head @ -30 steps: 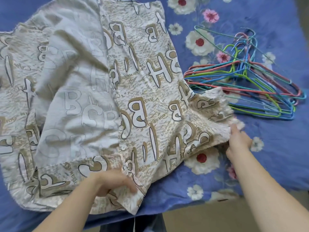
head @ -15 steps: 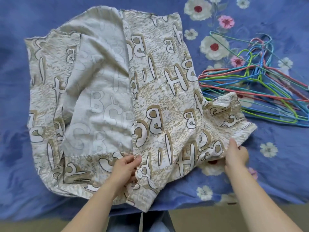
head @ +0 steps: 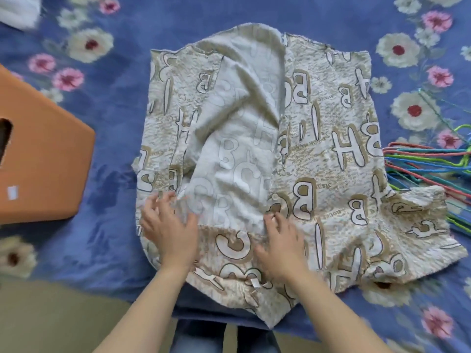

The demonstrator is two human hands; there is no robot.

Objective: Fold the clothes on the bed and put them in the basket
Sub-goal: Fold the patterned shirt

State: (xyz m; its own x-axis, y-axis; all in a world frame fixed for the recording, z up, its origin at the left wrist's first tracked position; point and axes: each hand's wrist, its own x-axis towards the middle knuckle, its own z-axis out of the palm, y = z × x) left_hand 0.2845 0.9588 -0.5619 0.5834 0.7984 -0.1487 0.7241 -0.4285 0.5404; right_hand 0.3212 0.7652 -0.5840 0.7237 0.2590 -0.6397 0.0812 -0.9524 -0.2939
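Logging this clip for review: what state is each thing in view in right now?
shirt: unfolded, spread on the bed, one front panel turned back, inside showing.
left hand: flat on the shirt, fingers spread.
right hand: fingers straight, pressing the shirt's front edge.
hangers: heaped on the bed, bare.
orange basket: on the bed, contents hidden.

Blue floral bed [head: 114, 154]: printed shirt [head: 331, 149] centre, orange basket [head: 46, 161] left edge, coloured hangers [head: 420, 161] right edge.
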